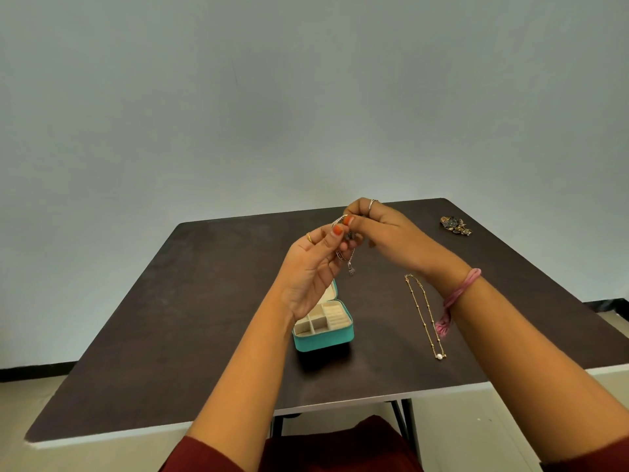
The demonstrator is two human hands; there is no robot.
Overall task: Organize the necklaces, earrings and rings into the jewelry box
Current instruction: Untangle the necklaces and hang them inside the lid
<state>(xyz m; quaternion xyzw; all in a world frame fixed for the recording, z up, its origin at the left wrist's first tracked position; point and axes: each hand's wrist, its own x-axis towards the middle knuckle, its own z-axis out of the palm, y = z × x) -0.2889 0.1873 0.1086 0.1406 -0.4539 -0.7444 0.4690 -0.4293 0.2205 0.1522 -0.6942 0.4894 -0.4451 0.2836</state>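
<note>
Left hand point(311, 267): fingers curling, pinching a silver chain point(347, 255) above the table.
Right hand point(381, 229): pinching the same chain from the other side, fingertips meeting the left's.
Silver chain: hanging between both hands, small pendant dangling (detail too small to tell).
Jewelry box point(323, 330): sitting open on the dark table point(170, 318), under the left wrist.
Gold necklace point(423, 315): lying stretched out right of the box.
Jewelry cluster point(455, 225): resting near the far right corner.

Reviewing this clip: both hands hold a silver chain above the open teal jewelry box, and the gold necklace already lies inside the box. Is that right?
Not quite. The head view shows the gold necklace lying on the table, to the right of the teal jewelry box, not inside it. The rest holds: the left hand and right hand hold the silver chain above the open box.
</note>
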